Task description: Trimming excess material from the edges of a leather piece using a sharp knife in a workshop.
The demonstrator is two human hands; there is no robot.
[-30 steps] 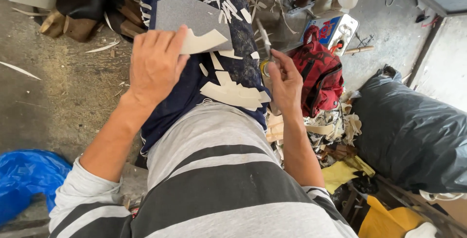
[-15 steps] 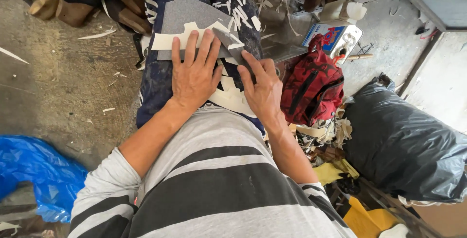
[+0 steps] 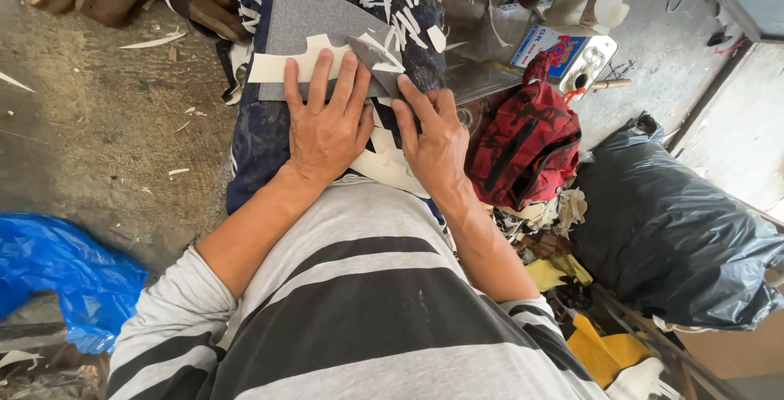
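**Flat hands, sharp point, cluttered lap**

Nearest the camera, a grey-and-black striped shirt [image 3: 359, 318] fills the lower frame, both forearms running out from it. The left hand [image 3: 325, 126] lies palm down, fingers spread wide and flat, closed on nothing, pressing a cream pattern piece [image 3: 282, 65] onto a grey sheet [image 3: 314, 20]. Just to its right the right hand [image 3: 437, 143] sits with fingers bunched by a dark grey pointed piece [image 3: 374, 55]; whether that grip pinches a tool or only the edge, I cannot tell, the fingers hide it.

Risk, as I judge it: the cream pattern is held only by palm pressure on a soft, uneven lap, so a push from the right could slide or buckle it. The left fingertips also lie very near that point, and a slip there could catch them.

The layered work sits centre, slightly far, on a navy cloth [image 3: 261, 138] over the knees, strewn with pale offcuts. The grey sheet looks stiff and matte; the cream piece is thin, with a scalloped upper edge.

To the right, a red bag [image 3: 527, 143] and a black sack [image 3: 678, 236]; near left, blue plastic [image 3: 57, 273] on the floor [image 3: 98, 147]. Farther off, a tin can [image 3: 563, 49].
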